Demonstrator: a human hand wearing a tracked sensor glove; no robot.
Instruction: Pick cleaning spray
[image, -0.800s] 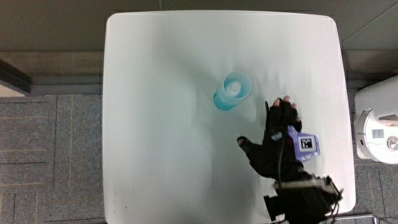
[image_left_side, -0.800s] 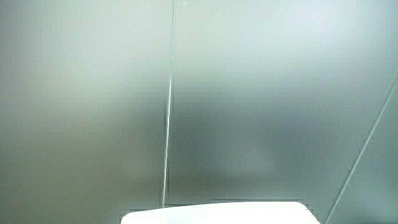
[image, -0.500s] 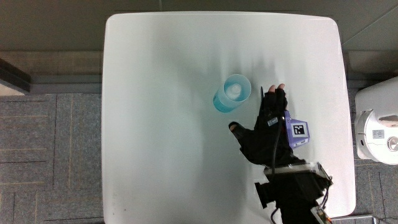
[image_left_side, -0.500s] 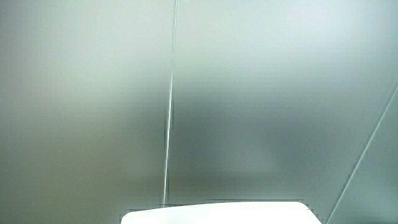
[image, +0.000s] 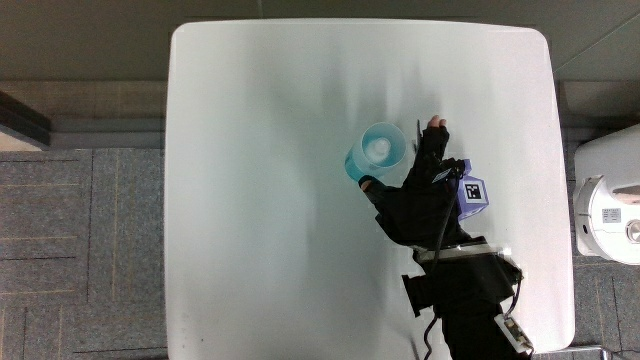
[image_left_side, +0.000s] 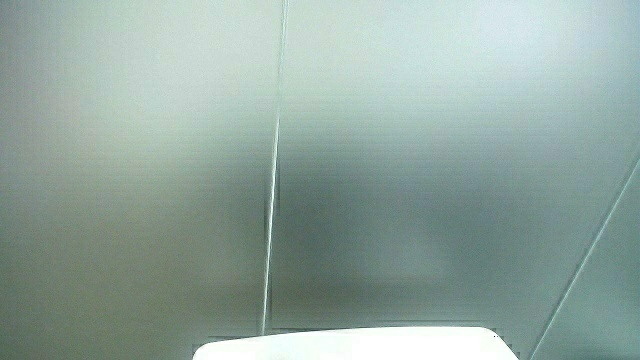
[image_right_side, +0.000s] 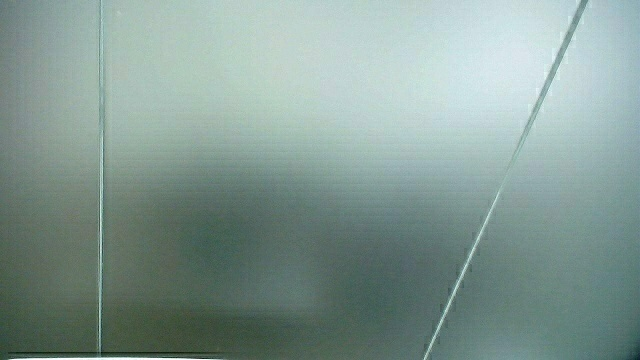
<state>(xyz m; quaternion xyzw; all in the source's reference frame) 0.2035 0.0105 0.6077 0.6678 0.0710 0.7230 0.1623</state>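
On the white table (image: 260, 150), near its middle, stands the cleaning spray (image: 372, 152): a translucent blue, round-bodied container, seen from above as a pale circular top over a deeper blue wall. The table surface is smooth and slightly glossy, with rounded corners. The hand (image: 420, 195), in a black fabric glove, lies just beside the container and nearer to the person. Its thumb reaches the nearer wall of the container and its fingers extend along the container's side, spread and not closed around it. A small purple cube (image: 473, 194) with a black-and-white pattern sits on the back of the glove. Both side views show only a pale wall and a strip of the table's edge.
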